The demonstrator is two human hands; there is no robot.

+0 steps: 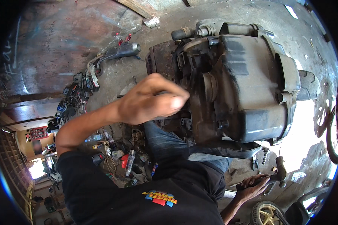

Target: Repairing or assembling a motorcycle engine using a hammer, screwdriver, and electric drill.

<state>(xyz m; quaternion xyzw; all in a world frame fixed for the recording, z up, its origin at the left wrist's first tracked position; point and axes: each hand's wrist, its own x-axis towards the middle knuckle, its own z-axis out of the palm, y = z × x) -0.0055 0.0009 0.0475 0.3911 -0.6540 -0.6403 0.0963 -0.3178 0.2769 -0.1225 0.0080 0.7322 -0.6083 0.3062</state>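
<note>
"At two o'clock, what's that big shape, and how far along is the work?"

"A dusty machine with a rounded grey casing (248, 82), which is still seated on it. Dark metal parts (204, 120) at its left end are exposed, and loose pieces lie about the floor, so I'd judge it partly stripped. How much is left, I can't tell."

"And the hands?"

"Just off centre toward ten o'clock, the left hand (152, 103) is blurred in front of the machine. Its fingers are curled in, thumb near forefinger; I can't tell whether they pinch anything or touch the metal. Down at four o'clock, the right hand (252, 188) has its fingers wrapped around the handle of a hammer (280, 170), whose head is clear of the casing."

"What about the surface and the room?"

"Stained grey concrete floor (184, 17), glaring with sunlight toward three o'clock. Pliers (255, 163) lie near the hammer, a muffler (122, 51) rests at eleven, tangled wiring and parts (79, 84) at half past nine, a spray can (130, 163) at seven. A scuffed brown panel (56, 48) stands at ten, and a gold-spoked wheel (267, 214) shows at half past four."
</note>
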